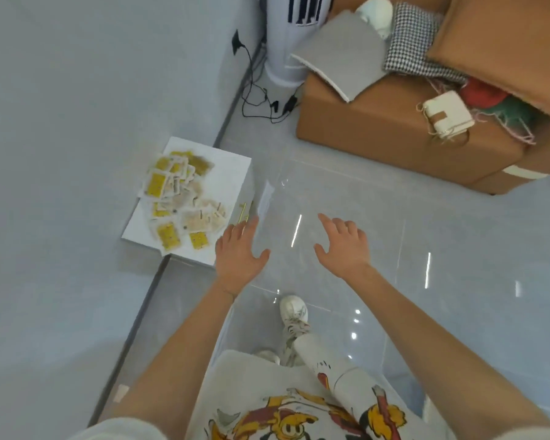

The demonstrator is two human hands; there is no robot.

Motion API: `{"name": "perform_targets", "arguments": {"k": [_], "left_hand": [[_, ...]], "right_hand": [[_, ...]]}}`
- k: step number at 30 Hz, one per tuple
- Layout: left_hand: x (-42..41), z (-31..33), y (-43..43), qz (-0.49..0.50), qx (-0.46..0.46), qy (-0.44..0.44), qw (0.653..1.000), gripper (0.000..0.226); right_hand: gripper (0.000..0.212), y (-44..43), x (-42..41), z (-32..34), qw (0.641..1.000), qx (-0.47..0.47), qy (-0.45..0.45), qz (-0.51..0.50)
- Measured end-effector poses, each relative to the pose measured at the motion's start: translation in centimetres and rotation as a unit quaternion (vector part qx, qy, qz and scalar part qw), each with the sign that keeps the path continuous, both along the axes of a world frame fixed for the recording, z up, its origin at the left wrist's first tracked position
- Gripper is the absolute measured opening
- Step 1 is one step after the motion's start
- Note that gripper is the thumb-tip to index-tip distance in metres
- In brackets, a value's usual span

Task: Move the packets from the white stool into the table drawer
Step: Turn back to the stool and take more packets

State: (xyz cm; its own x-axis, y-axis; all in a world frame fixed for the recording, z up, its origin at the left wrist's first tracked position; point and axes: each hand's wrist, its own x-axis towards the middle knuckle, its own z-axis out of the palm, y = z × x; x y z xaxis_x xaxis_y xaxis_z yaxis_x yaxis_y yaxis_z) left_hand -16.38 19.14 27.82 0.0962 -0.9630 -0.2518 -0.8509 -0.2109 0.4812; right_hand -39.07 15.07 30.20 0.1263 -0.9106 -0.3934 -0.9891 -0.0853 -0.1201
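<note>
1. Packets (180, 203): a loose heap of yellow and beige sachets, overlapping, spread over the top of the white stool (232, 173) at approx 9–10 o'clock from frame centre. All appear on the stool; none in either hand.
2. Stool sits on the floor hard against the wall base, w/ a gold handle-like bar (242, 212) showing on its 3 o'clock side. Can't tell what that bar belongs to.
3. Left hand (237, 254): palm down, fingers spread and extended, nothing held. It hovers just beside the stool's 4 o'clock corner, fingertips pointing toward 12. Prob. staged there because it's the nearer hand to the pile.
4. Right hand (345, 244): also flat, fingers splayed, empty, over bare floor tile (458, 233) at approx 3 o'clock of the left hand, well apart from the stool.
5. Both arms are stretched fwd from a standing posture; one shoe (294, 312) is visible at 6 o'clock below the hands. Reads as the approach, pre-grasp.
6. Table drawer: not identifiable in this view, so the drop-off spot can't be placed.
7. Brown sofa (378, 131) w/ cushions and fabric at 1–2 o'clock, white fan base (286, 65) and cables at 12. Not part of the job.
8. Judgement: task approx at its start. Next needs a scoop or pinch on a slippery, overlapping pile; strays may slide off the stool edge.
</note>
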Motion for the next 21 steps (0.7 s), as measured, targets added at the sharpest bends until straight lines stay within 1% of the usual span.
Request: {"name": "perform_targets", "arguments": {"k": [3,7,13,17,21], "left_hand": [[1.6,-0.4,-1.5,0.07,0.008,-0.001,0.998,0.083],[4.0,-1.1,-2.9,0.158,0.031,0.0,0.987,0.075],[8.4,-1.8,-3.4,0.252,0.045,0.01,0.967,0.079],[11.9,-3.1,-3.8,0.317,0.047,0.01,0.947,0.074],[15.5,-4.9,-4.6,0.35,0.063,0.024,0.934,0.077]], "right_hand": [[0.068,-3.9,1.8,0.0,0.999,0.02,-0.003,0.048],[0.068,-8.4,4.7,-0.4,0.993,0.032,-0.012,0.114],[0.069,-13.9,10.4,-1.4,0.982,0.043,-0.021,0.184],[0.068,-16.8,14.9,-3.0,0.973,0.043,-0.014,0.227],[0.068,-19.6,18.8,-4.8,0.967,0.044,0.002,0.251]]}}
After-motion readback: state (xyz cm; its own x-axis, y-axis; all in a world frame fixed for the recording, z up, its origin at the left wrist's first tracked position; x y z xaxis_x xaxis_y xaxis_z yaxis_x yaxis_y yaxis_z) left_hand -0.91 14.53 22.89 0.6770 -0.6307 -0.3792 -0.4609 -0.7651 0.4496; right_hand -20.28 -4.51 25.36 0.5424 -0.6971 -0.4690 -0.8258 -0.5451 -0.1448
